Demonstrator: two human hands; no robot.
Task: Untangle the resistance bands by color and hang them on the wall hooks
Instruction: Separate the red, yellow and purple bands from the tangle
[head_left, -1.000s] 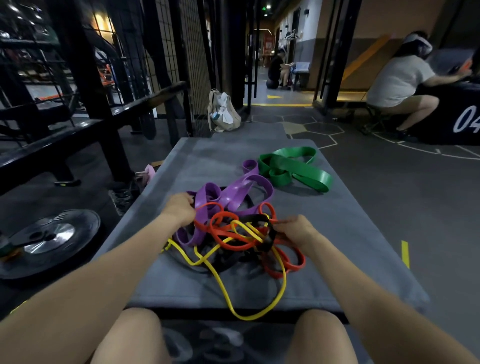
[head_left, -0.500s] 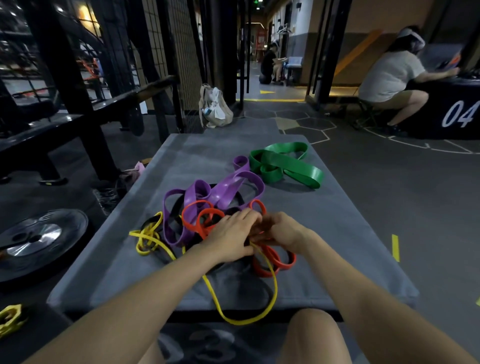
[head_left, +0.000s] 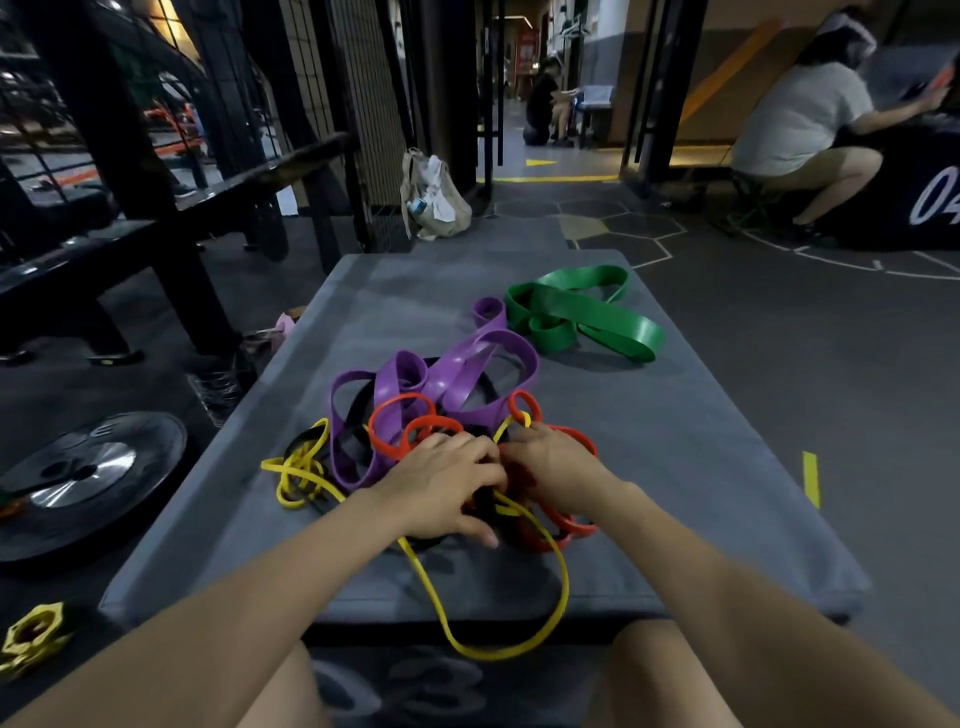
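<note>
Under both hands lies the tangled bands.

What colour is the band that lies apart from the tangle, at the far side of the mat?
Green; the band shows best in the head view.

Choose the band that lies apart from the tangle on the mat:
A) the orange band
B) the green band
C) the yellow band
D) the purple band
B: the green band lies by itself at the far end of the mat, while the yellow band, orange band and purple band are knotted together under both hands.
</note>
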